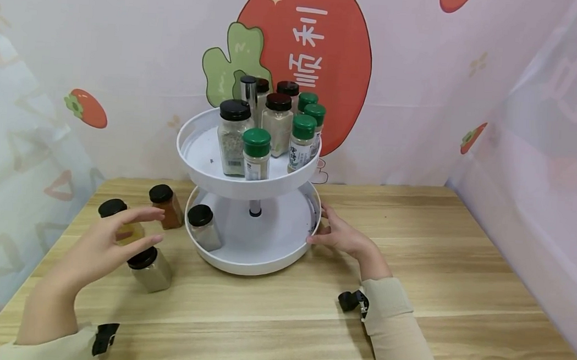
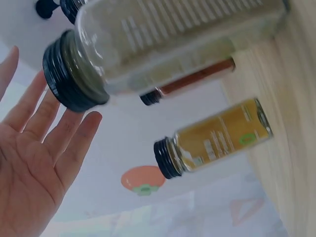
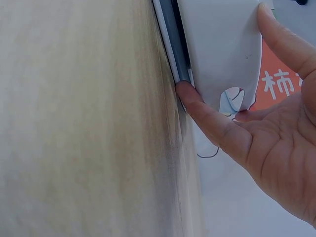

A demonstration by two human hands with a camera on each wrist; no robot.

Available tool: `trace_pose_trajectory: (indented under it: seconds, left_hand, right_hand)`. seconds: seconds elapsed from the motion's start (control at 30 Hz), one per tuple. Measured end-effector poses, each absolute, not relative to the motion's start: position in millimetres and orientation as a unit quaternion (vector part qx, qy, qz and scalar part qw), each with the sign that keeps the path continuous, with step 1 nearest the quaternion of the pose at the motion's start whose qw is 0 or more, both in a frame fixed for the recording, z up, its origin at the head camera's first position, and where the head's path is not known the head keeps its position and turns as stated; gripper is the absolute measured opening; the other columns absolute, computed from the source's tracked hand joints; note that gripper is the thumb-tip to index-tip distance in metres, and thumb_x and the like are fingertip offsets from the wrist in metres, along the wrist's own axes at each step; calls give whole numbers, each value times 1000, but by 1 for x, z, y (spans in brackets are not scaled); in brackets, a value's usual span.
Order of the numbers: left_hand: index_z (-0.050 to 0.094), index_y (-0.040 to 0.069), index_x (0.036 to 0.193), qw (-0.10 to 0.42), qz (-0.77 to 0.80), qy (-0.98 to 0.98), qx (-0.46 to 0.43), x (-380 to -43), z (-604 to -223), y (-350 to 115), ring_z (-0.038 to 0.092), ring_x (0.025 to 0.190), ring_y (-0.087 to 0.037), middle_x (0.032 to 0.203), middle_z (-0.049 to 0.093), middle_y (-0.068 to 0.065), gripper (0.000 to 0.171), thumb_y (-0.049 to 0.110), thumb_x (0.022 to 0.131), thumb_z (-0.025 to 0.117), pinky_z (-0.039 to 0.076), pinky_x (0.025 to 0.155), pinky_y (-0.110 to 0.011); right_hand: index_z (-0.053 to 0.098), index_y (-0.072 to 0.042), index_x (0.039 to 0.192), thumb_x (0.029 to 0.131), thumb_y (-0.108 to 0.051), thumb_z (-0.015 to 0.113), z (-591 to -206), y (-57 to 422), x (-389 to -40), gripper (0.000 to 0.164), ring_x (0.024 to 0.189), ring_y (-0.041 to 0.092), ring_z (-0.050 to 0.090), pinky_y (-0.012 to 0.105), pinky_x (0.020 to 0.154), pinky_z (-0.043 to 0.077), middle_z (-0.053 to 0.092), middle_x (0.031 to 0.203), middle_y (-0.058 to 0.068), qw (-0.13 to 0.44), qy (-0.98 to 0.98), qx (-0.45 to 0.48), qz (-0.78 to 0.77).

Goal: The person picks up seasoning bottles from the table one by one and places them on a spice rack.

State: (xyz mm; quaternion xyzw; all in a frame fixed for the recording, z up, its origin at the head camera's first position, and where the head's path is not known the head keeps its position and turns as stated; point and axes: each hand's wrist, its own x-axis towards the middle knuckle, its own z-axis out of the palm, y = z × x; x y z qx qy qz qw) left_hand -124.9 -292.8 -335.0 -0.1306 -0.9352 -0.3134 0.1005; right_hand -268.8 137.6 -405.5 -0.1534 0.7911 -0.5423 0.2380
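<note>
A: What sits nearest the camera?

B: The left hand (image 1: pixel 108 240) hovers above the bench (image 1: pixel 280 317) with its fingers spread and straight, holding nothing. Just under its fingertips stands a pale spice jar (image 1: pixel 150 269) with a black cap; the left wrist view shows that cap close to the open palm, with no clear contact.

A: And the other jars by that hand?

B: A yellow spice jar (image 1: pixel 119 222) stands partly hidden behind the fingers, and a red-brown spice jar (image 1: pixel 166 206) stands a little farther back, just beside the rack. All three rest on the bench, outside the trays.

A: What about the right side?

B: The right hand (image 1: pixel 337 235) rests against the rim of the lower tray (image 1: pixel 263 261) of a white two-tier rack. Its fingers are relaxed and lie along the rim; the right wrist view shows a fingertip (image 3: pixel 190 98) pressed to the tray's edge where it meets the bench, the thumb on the white wall above.

A: Is anything on that tray?

B: One grey-filled jar (image 1: pixel 203 227) with a black cap stands at its left side, near the centre post (image 1: pixel 255 207).

A: Farther back?

B: The upper tray (image 1: pixel 196 152) carries a cluster of jars, some with black or dark red caps and some with green caps (image 1: pixel 257 138), before a backdrop with a red fruit print (image 1: pixel 321 50)
</note>
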Motion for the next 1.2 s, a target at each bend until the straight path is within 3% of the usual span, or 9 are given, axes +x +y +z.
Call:
trace_pose_trajectory:
  seconds: [0.13, 0.2, 0.3, 0.43, 0.5, 0.57, 0.73, 1.03, 1.2]
  left_hand:
    - [60, 26, 132, 89, -309, -939, -121, -120, -337, -298, 43, 115, 22, 130, 64, -2, 43, 26, 91, 73, 57, 91, -37]
    - [61, 26, 131, 85, -310, -939, -121, -118, -338, -299, 45, 112, 21, 129, 64, 0, 44, 27, 89, 75, 56, 90, -50]
    - [62, 29, 129, 83, -304, -942, -119, -116, -341, -300, 47, 109, 22, 126, 65, 10, 47, 30, 86, 78, 58, 87, -44]
    - [62, 28, 129, 85, -303, -941, -124, -115, -346, -303, 48, 109, 23, 121, 62, 25, 50, 29, 82, 82, 58, 86, -48]
    - [62, 27, 129, 84, -306, -940, -123, -114, -349, -306, 47, 109, 24, 120, 61, 28, 52, 28, 82, 82, 57, 87, -56]
    - [60, 28, 131, 77, -308, -941, -117, -113, -352, -308, 45, 110, 25, 122, 62, 25, 53, 30, 82, 82, 54, 88, -62]
    - [58, 31, 133, 57, -304, -946, -99, -111, -359, -312, 41, 111, 27, 128, 67, 2, 54, 34, 83, 80, 54, 90, -60]
    - [61, 22, 130, 51, -316, -941, -111, -113, -365, -313, 39, 110, 28, 127, 68, -7, 51, 32, 83, 80, 55, 88, -63]
    - [62, 21, 129, 45, -329, -937, -107, -115, -368, -316, 41, 108, 27, 126, 68, -8, 51, 29, 83, 81, 55, 86, -64]
  right_hand:
    - [-4, -15, 160, 87, -14, 76, -406, 138, -269, 108, 130, 36, 54, 49, 117, 41, 11, 165, 16, 240, 792, -156, -540]
    - [-4, -15, 160, 87, -14, 76, -406, 138, -269, 108, 130, 36, 53, 49, 117, 40, 11, 165, 16, 239, 793, -156, -539]
    - [-5, -14, 160, 88, -15, 75, -406, 138, -270, 108, 130, 37, 53, 50, 118, 39, 10, 165, 17, 238, 792, -160, -538]
    - [-6, -13, 160, 89, -14, 75, -406, 138, -270, 107, 131, 37, 53, 51, 118, 38, 9, 165, 18, 239, 790, -164, -540]
    - [-5, -13, 160, 88, -14, 75, -406, 138, -269, 107, 131, 37, 53, 51, 118, 38, 10, 165, 17, 239, 790, -162, -541]
    - [-4, -12, 160, 88, -13, 75, -406, 138, -269, 107, 131, 37, 53, 50, 118, 39, 10, 165, 18, 238, 790, -161, -542]
    - [-4, -12, 160, 87, -14, 76, -406, 137, -269, 108, 131, 37, 53, 50, 117, 40, 12, 165, 18, 238, 790, -163, -541]
    - [-3, -16, 160, 86, -15, 77, -407, 137, -270, 109, 131, 36, 53, 50, 118, 39, 12, 165, 15, 237, 792, -157, -540]
    - [-6, -12, 159, 88, -13, 75, -406, 138, -269, 108, 129, 37, 54, 50, 117, 40, 10, 165, 17, 242, 788, -169, -541]
